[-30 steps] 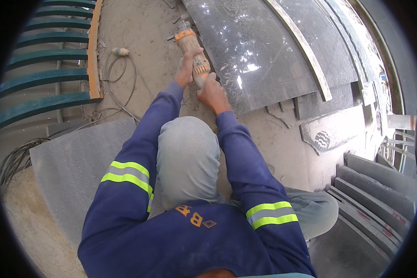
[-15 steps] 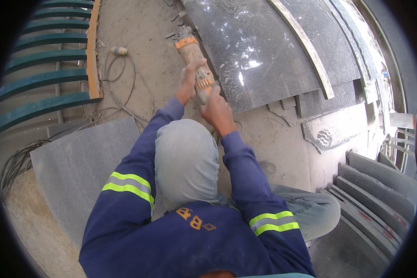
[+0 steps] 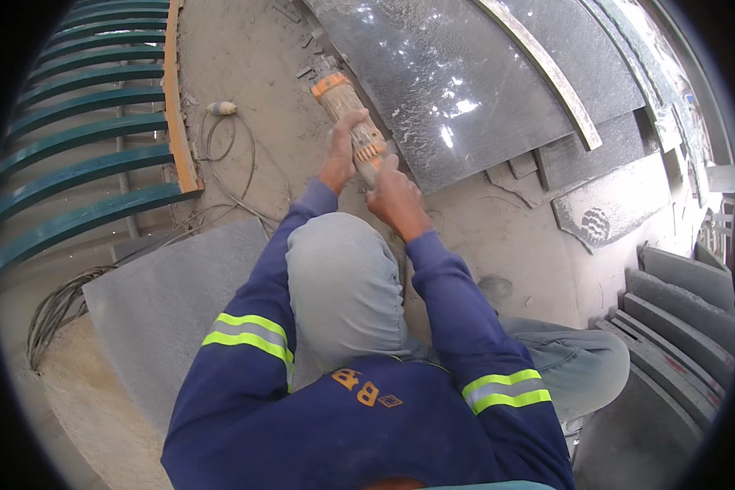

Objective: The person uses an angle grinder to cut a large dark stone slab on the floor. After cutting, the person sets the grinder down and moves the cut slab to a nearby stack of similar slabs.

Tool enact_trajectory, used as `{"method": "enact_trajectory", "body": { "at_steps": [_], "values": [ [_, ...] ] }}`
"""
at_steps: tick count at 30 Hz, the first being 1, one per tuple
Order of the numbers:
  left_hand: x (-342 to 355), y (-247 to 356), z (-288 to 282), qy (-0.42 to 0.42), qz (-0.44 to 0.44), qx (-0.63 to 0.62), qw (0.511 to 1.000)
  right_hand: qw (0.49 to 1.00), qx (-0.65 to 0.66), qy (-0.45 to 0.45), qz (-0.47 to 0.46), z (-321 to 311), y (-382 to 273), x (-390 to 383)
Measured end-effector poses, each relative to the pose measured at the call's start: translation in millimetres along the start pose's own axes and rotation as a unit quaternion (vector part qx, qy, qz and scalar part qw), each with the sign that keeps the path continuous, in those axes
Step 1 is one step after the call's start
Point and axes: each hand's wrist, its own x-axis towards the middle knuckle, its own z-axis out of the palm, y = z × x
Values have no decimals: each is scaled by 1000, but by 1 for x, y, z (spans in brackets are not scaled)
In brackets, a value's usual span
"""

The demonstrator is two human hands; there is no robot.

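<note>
A dusty power tool with an orange collar, which looks like an angle grinder, lies along the left edge of a large dark stone slab. My left hand is wrapped round the middle of its body. At the near end, my right hand is closed around the rear grip. The far head of the tool, by the slab's edge, is blurred with dust, so its disc cannot be made out.
Green bars with an orange edge stand at the left. A cable with a connector loops over the dusty floor. Below it lies a grey slab. Several stone slabs lean at the right. Stone chips lie beyond the tool.
The whole view has shifted, so the surroundings sit slightly lower and to the right. Both hands keep their grip, and the tool has moved a little farther along the slab's edge.
</note>
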Motion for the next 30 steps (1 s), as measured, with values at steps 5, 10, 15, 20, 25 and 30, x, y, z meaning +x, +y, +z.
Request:
{"method": "enact_trajectory", "body": {
  "at_steps": [5, 10, 15, 20, 25, 30],
  "values": [
    [-2, -7, 0, -3, -3, -4, 1000, 1000, -1, 5, -8, 2, 8, -5],
    [27, 13, -2, -14, 22, 9, 1000, 999, 7, 27, -32, 3, 3, 32],
    [40, 25, -3, -29, 1, 11, 1000, 999, -2, 32, -35, 3, -5, 47],
    [14, 7, -3, -10, -1, 19, 1000, 1000, 8, 23, -19, 4, 1, 13],
    [-10, -11, 4, 14, -10, 21, 1000, 1000, 7, 11, 0, 5, 11, -15],
    [18, -2, -8, -6, 19, 9, 1000, 999, -1, 31, -27, 3, 2, 8]
  ]
}}
